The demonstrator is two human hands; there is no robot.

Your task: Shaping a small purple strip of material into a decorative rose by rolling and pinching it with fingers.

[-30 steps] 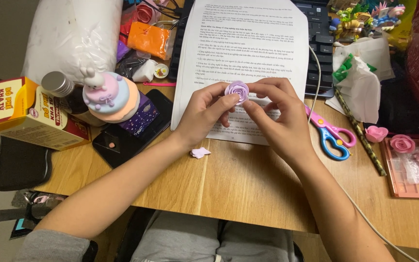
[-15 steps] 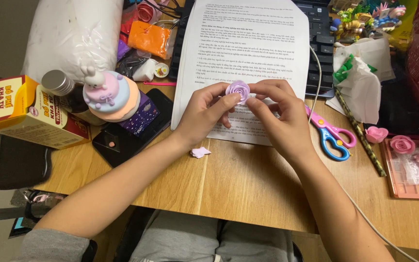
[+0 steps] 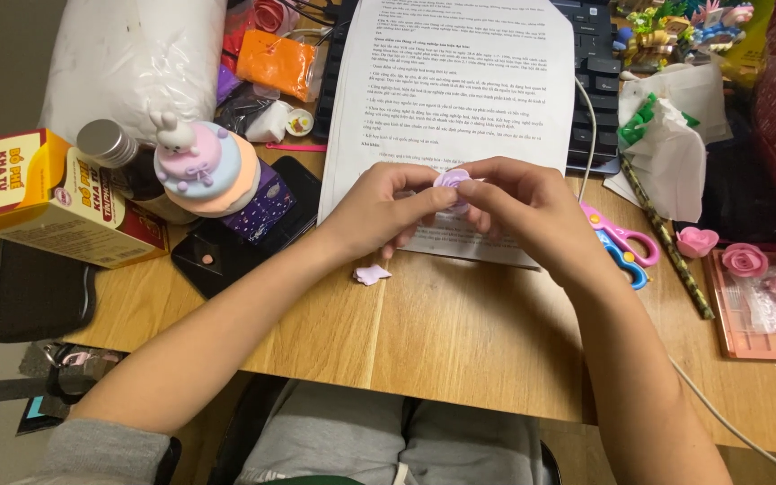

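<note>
Both hands meet over a printed white paper sheet (image 3: 460, 99); the left hand (image 3: 379, 211) and right hand (image 3: 532, 202) pinch a small lilac clay rose (image 3: 452, 180) between closed fingers. A loose lilac clay petal (image 3: 371, 274) lies on the wooden counter (image 3: 460, 332) just below, nearer the left hand.

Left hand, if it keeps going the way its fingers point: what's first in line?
Probably the right hand: the left hand points right across the clay rose both hold. Depth unclear.

Light: even, warm, indoor, cast from above.
Shadows: soft, thrown under the hands.
Glare: paper sheet (image 3: 460, 99) washed bright.
Focus: sharp; corners dimmed.
</note>
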